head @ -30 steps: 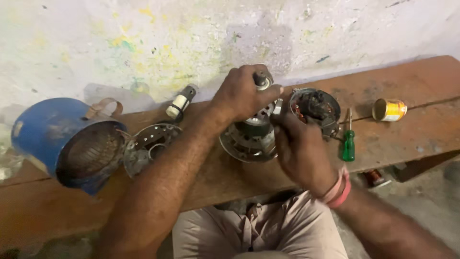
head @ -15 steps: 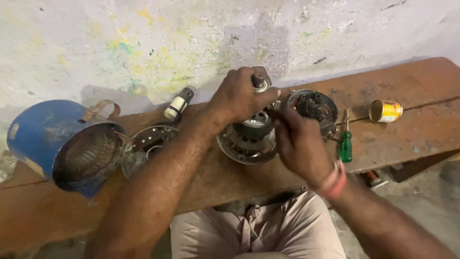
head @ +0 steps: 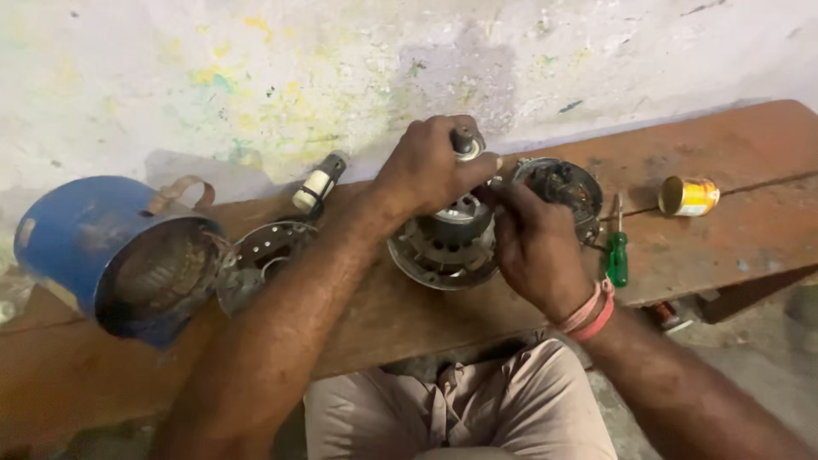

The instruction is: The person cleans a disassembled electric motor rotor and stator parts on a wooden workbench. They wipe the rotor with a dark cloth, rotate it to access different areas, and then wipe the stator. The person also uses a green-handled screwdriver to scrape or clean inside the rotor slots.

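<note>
A grey metal motor part [head: 443,251] with a round finned base stands on the wooden bench [head: 750,230]. My left hand [head: 426,166] is closed over its top, around the upright shaft [head: 466,143]. My right hand [head: 532,247] presses against the part's right side, fingertips at its upper body. Right behind my right hand lies a round dark motor cover [head: 558,183].
A blue cylindrical housing [head: 111,251] lies on its side at the left, with a perforated round metal plate [head: 260,255] beside it. A small capacitor [head: 318,183] lies near the wall. A green-handled screwdriver [head: 616,251] and a small yellow tin [head: 688,196] rest at the right.
Both hands stay on the motor part. The view has shifted slightly; my right hand's fingers have moved a little on the part's side.
</note>
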